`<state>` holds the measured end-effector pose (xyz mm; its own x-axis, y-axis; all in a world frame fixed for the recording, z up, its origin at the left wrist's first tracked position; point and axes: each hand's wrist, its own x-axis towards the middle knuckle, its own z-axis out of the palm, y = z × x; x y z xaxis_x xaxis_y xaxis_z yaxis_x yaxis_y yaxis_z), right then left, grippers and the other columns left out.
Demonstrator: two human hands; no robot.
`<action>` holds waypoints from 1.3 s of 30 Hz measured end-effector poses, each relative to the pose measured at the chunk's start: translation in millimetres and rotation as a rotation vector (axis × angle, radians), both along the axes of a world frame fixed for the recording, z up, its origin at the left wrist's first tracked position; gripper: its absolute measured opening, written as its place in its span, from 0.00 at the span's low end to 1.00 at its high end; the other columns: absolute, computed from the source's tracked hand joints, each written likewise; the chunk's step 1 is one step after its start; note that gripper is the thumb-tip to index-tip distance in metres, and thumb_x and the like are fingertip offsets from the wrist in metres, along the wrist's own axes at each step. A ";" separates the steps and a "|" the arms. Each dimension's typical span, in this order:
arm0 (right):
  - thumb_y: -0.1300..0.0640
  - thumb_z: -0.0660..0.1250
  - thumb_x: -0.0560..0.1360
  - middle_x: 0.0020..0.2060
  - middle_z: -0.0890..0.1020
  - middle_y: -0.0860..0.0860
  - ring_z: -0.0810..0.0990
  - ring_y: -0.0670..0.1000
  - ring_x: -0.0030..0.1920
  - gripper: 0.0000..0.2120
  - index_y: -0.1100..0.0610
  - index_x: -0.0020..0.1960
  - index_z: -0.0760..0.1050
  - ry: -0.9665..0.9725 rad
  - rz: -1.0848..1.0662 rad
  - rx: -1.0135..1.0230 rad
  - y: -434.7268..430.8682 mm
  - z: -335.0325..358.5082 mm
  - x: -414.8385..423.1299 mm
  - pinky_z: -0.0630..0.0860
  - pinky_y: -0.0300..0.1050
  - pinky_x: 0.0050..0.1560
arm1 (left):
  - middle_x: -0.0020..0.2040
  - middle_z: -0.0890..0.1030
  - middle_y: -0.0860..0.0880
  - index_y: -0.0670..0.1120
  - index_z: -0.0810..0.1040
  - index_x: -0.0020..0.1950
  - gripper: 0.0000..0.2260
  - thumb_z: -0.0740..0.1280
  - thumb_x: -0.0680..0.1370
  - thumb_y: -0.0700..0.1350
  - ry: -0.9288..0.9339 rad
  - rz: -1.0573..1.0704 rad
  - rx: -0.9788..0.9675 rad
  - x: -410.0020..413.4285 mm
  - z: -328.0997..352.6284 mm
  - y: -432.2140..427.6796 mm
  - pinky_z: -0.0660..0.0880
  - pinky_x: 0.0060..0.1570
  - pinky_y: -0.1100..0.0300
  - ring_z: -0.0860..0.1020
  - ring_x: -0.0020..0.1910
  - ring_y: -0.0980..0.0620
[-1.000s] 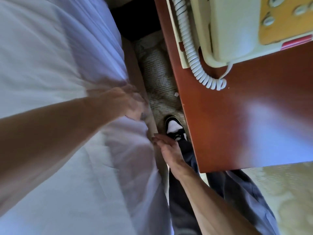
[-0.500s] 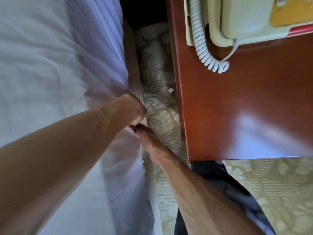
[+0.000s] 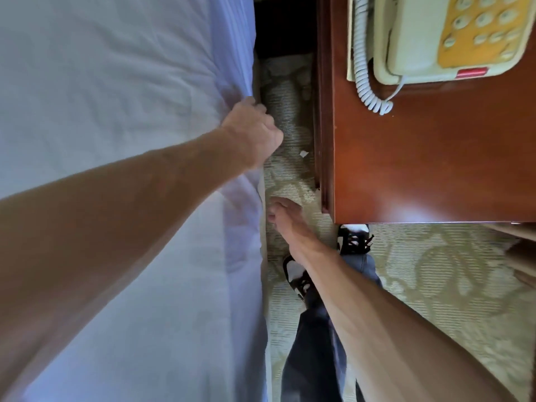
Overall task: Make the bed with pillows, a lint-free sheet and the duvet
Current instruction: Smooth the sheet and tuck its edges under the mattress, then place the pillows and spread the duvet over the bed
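White sheet (image 3: pixel 116 82): was spread over the bed, with its edge hung down the side that faced the carpet.
Left hand (image 3: pixel 252 132): was clenched on the sheet's edge at the bed's side, where the cloth was gathered into folds.
Right hand (image 3: pixel 285 219): was held lower, just beside the bed's side, with its fingers loosely curled and nothing seen in them. Contact with the sheet could not be told.
Counter (image 3: pixel 435 169): red-brown polished wood, set across a strip of carpet from the bed.
Telephone (image 3: pixel 420 39): cream, with a yellow keypad panel and a red strip, was placed on the counter. Its key markings were too blurred to be read.
Cord (image 3: pixel 362 68): coiled, was laid on the counter beside the telephone.
Carpet (image 3: pixel 435 285): pale green and patterned; a white scrap (image 3: pixel 303 153) was seen on it between bed and counter.
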<state>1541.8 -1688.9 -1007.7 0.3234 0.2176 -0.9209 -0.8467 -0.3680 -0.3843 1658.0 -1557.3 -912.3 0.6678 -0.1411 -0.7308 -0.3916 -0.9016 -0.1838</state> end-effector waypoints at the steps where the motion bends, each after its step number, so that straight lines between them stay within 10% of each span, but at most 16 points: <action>1: 0.60 0.61 0.80 0.52 0.83 0.53 0.82 0.54 0.52 0.11 0.51 0.55 0.80 -0.013 -0.010 -0.003 1.8 9.5 5.5 0.73 0.42 0.47 | 0.63 0.79 0.43 0.43 0.78 0.63 0.13 0.60 0.81 0.42 -0.059 -0.093 0.032 -4.0 3.6 7.5 0.62 0.68 0.49 0.73 0.66 0.41; 5: 0.58 0.60 0.81 0.52 0.82 0.60 0.81 0.61 0.54 0.14 0.61 0.61 0.78 -0.110 -0.063 0.009 8.0 44.6 31.7 0.77 0.53 0.53 | 0.66 0.76 0.38 0.41 0.77 0.67 0.20 0.64 0.77 0.46 -0.391 -0.007 -0.088 -43.6 15.7 40.0 0.57 0.77 0.42 0.71 0.69 0.38; 11: 0.59 0.58 0.81 0.70 0.74 0.59 0.74 0.58 0.69 0.21 0.63 0.72 0.69 -0.367 0.035 0.062 29.7 97.5 51.8 0.72 0.54 0.70 | 0.83 0.56 0.39 0.39 0.55 0.82 0.40 0.62 0.80 0.63 -0.718 0.695 -0.202 -146.3 23.1 32.8 0.54 0.78 0.38 0.55 0.82 0.41; 14: 0.49 0.57 0.77 0.56 0.71 0.43 0.74 0.48 0.61 0.19 0.49 0.67 0.71 -0.569 0.219 0.090 42.5 113.5 56.6 0.71 0.44 0.63 | 0.83 0.54 0.39 0.40 0.53 0.83 0.40 0.61 0.80 0.62 -0.763 0.853 -0.180 -188.8 15.5 -0.6 0.54 0.78 0.38 0.53 0.82 0.41; 17: 0.55 0.60 0.80 0.73 0.71 0.44 0.69 0.42 0.71 0.27 0.52 0.79 0.63 -0.860 0.426 0.169 49.8 126.7 57.8 0.62 0.32 0.71 | 0.83 0.52 0.39 0.40 0.53 0.83 0.40 0.66 0.77 0.52 -0.751 0.857 -0.181 -220.3 7.8 -46.3 0.52 0.78 0.37 0.50 0.83 0.40; 23: 0.61 0.62 0.78 0.80 0.59 0.59 0.52 0.60 0.82 0.32 0.60 0.81 0.59 -1.295 1.155 0.234 58.5 123.5 54.0 0.53 0.51 0.80 | 0.80 0.65 0.42 0.42 0.70 0.77 0.30 0.66 0.75 0.48 -0.612 0.851 -0.345 -265.9 11.1 -119.7 0.52 0.80 0.40 0.57 0.82 0.43; 28: 0.58 0.60 0.80 0.81 0.56 0.59 0.49 0.60 0.82 0.32 0.59 0.81 0.57 -1.430 1.545 0.144 84.1 131.4 65.1 0.50 0.56 0.81 | 0.71 0.76 0.44 0.44 0.82 0.60 0.16 0.62 0.76 0.39 -0.917 1.137 -0.651 -290.3 16.8 -133.9 0.67 0.74 0.44 0.74 0.71 0.44; 32: 0.56 0.60 0.79 0.64 0.80 0.55 0.76 0.59 0.66 0.18 0.58 0.66 0.77 -1.298 1.850 0.381 75.0 164.1 51.1 0.75 0.54 0.62 | 0.68 0.77 0.48 0.45 0.84 0.57 0.12 0.64 0.79 0.40 -1.159 1.574 -0.489 -297.2 55.1 -127.4 0.78 0.54 0.59 0.80 0.59 0.49; 39: 0.50 0.59 0.76 0.43 0.85 0.47 0.82 0.52 0.47 0.15 0.52 0.48 0.83 -1.122 1.857 0.486 102.9 282.3 -11.7 0.81 0.52 0.48 | 0.69 0.76 0.53 0.54 0.76 0.71 0.17 0.64 0.82 0.49 -0.809 2.259 -0.406 -343.6 156.1 -104.9 0.73 0.67 0.50 0.77 0.65 0.53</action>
